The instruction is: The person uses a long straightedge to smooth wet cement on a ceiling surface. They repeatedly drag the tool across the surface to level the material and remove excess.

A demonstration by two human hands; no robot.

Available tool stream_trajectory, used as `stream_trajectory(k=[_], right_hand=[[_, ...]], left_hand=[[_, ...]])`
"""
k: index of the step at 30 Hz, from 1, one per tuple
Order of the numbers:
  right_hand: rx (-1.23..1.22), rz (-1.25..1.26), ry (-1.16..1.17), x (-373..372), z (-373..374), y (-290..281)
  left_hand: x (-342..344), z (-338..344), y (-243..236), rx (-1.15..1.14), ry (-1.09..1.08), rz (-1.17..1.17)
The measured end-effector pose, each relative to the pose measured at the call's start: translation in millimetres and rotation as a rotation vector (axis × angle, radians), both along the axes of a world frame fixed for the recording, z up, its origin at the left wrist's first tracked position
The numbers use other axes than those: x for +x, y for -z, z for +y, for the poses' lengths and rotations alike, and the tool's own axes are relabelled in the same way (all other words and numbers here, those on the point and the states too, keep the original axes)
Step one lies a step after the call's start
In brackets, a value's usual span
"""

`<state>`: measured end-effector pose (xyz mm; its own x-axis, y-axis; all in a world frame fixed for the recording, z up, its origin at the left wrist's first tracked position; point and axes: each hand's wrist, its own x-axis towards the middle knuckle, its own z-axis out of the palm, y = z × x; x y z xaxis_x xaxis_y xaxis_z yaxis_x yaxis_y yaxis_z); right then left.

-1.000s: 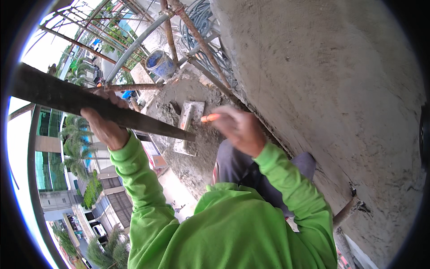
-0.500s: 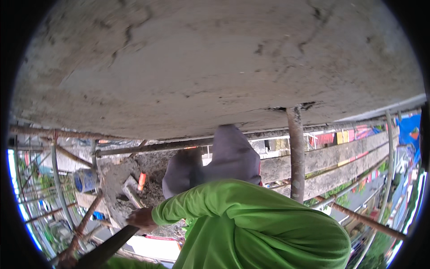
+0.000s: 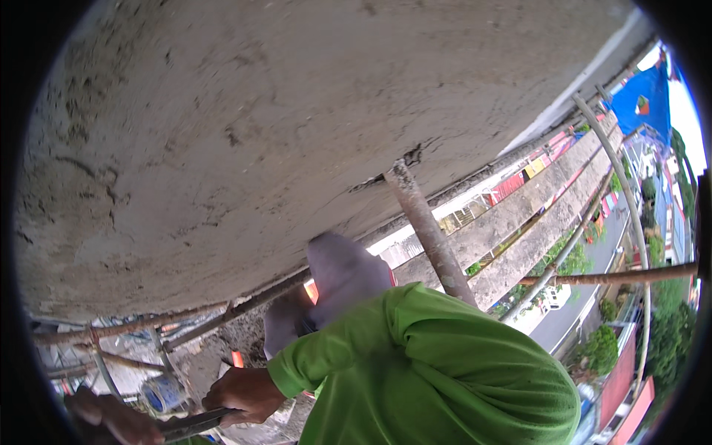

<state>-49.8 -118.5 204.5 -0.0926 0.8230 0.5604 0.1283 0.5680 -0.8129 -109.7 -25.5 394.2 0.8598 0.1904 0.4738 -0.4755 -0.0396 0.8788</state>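
Down at the lower left, my right hand (image 3: 248, 391), in a green sleeve, has its fingers closed round one end of a flat, dark bar (image 3: 194, 425). At the bar's other end is my left hand (image 3: 122, 417), dark and slightly blurred, its fingers curled on it. The bar shows nearly edge-on, so its exact kind is unclear. Both hands are apart from the grey plastered wall (image 3: 245, 148), which spans the upper view. Close beyond my right hand lies wet grey mortar (image 3: 194, 363) with a small orange piece (image 3: 237, 359) by it.
A rusty pole (image 3: 430, 233) slants out from the wall. Weathered planks (image 3: 512, 248) run off to the right, beside bamboo-like scaffold rails (image 3: 639, 208). A blue bucket (image 3: 162, 393) stands at the lower left. Far below is a street (image 3: 564, 315); a blue tarp (image 3: 641, 100) hangs upper right.
My view has tilted and turned, so the wall and planks now slant. My hands still hold the bar, which has turned from broad-faced to nearly edge-on. My left hand shows more now.
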Motion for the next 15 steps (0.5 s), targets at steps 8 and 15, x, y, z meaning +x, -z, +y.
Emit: stream_trajectory(k=[8,15], right_hand=[[-0.022,0.218,0.502,33.9,-74.0,2.9],[-0.045,0.352,0.837,85.2,-149.0,-15.4]], left_hand=[[128.9,-95.8,8.4,0.235,0.083,0.148],[182.2,-139.7,0.5,0.652,0.044,-0.219]])
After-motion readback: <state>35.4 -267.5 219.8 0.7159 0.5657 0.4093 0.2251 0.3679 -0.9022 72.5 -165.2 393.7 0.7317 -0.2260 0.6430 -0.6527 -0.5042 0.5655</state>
